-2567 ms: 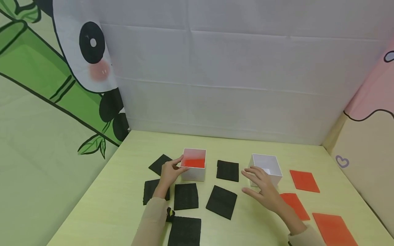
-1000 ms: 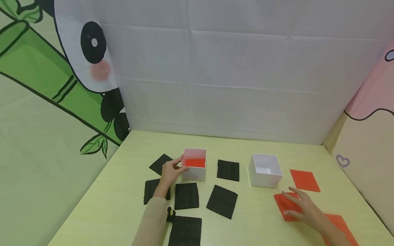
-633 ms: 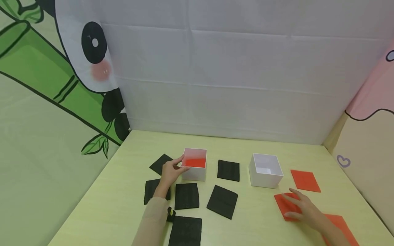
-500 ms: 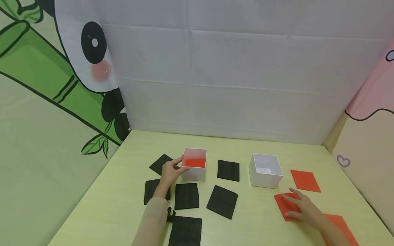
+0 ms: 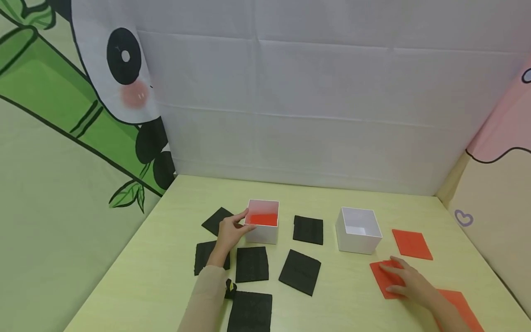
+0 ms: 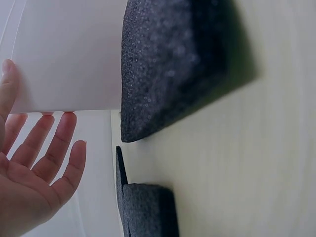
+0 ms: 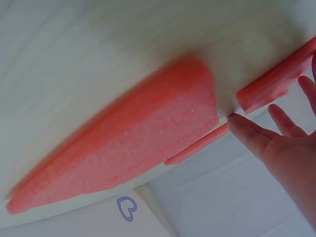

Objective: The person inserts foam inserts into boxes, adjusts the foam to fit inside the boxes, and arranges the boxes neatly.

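Observation:
In the head view my left hand (image 5: 229,233) holds a white open-topped box (image 5: 261,234) by its near left corner, thumb on the front wall and fingers on the left. A piece of red foam (image 5: 263,219) lies inside. The left wrist view shows the fingertips against the edge of the box wall (image 6: 69,59). My right hand (image 5: 410,282) is spread over a flat red foam square (image 5: 382,279), covering its right part. Its fingertips are right at the foam in the right wrist view, where the larger red foam piece (image 7: 143,133) lies nearer the camera.
A second white box (image 5: 358,242) stands right of centre. Another red foam square (image 5: 412,244) lies right of it, a larger one (image 5: 460,304) under the right forearm. Several black foam squares (image 5: 299,272) lie round the left box and forearm. A white cloth wall (image 5: 290,115) backs the table.
My right hand has moved from in front of the second box, rightward and nearer, onto the middle red foam square, which turned slightly. My left hand has stayed at its box.

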`<state>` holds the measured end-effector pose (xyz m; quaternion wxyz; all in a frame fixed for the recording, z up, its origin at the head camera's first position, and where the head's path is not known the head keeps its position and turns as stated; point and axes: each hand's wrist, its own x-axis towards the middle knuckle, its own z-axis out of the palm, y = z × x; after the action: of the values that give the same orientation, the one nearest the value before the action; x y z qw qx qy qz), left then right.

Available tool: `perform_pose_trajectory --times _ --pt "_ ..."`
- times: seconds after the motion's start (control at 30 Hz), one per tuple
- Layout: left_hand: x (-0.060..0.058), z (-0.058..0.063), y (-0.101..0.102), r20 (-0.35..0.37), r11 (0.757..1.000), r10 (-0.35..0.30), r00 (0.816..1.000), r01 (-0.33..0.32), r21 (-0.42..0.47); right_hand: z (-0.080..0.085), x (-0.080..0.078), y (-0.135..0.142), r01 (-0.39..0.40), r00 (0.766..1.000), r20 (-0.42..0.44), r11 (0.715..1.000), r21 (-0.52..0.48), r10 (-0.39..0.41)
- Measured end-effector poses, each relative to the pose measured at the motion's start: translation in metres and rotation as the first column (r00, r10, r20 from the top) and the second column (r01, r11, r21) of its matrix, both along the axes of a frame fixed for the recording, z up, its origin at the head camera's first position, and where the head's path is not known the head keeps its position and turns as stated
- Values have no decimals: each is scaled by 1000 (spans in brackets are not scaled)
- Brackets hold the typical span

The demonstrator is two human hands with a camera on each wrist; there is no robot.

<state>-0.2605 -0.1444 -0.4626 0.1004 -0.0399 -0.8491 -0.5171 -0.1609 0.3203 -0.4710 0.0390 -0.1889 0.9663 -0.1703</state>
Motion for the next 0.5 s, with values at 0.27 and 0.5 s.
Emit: perform_pose_trajectory --times 0.27,0.5 --pt "-1 1 0 -3 1000 -4 1000 4 3 -2 2 -2 -4 1000 -15 999 -32 3" --pt "0 2 0 -1 1000 -5 1000 5 17 -2 3 -4 34 996 -83 998 -59 -39"
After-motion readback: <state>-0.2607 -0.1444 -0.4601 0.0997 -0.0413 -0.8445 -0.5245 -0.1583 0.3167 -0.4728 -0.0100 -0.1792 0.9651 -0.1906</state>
